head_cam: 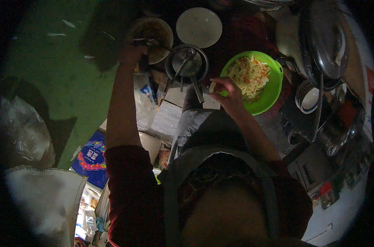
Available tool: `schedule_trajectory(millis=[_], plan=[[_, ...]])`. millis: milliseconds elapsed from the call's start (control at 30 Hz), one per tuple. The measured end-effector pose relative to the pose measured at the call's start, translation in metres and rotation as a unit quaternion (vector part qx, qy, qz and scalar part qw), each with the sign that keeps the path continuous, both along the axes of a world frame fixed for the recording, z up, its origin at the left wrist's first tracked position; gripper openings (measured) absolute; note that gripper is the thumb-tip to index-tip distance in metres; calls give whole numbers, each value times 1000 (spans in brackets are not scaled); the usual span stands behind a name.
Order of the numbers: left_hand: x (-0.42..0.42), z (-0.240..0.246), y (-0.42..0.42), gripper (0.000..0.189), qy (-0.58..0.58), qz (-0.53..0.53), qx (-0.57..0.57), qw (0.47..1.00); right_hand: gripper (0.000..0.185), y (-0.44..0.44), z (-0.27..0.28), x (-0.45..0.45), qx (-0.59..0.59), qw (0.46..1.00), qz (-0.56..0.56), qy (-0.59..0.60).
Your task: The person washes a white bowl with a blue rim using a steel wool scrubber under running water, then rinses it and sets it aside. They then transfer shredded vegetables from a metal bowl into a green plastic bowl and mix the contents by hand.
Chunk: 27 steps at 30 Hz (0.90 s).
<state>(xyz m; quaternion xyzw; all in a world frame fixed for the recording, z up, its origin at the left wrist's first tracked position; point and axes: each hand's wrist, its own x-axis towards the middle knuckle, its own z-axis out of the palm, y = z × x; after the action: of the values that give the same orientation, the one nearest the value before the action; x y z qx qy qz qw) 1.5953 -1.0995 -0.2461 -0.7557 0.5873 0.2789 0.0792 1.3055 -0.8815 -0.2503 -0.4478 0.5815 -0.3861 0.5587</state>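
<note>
My right hand pinches a small pale piece between thumb and fingers, beside the near left rim of a bright green plastic bowl. Shredded cabbage and carrot lie in that bowl. My left hand is in shadow at the near left rim of a round bowl with brownish contents. A metal utensil shows by its fingers, but its grip is too dark to make out. Between my hands stands a dark round pot with a ladle in it.
Beyond the pot is a pale round plate. To the right are stacked bowls and a large shiny metal pan or lid. A green surface with scattered pale scraps spreads at left, near plastic bags and a white sack.
</note>
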Motion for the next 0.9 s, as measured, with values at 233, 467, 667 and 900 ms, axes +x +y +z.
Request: schedule_trajectory(millis=[233,467,667,900], plan=[[6,-5,30,73,-47,12,34,998,44,-4,-8,5,-7,1000,6,-27],[13,-9,82,64,41,64,-110,991,43,-49,18,31,-47,995,86,2],[-16,11,115,42,155,-32,-278,947,43,-114,63,81,-250,938,185,153],[-43,26,120,34,191,-140,-329,914,38,-116,56,83,-366,873,251,201]])
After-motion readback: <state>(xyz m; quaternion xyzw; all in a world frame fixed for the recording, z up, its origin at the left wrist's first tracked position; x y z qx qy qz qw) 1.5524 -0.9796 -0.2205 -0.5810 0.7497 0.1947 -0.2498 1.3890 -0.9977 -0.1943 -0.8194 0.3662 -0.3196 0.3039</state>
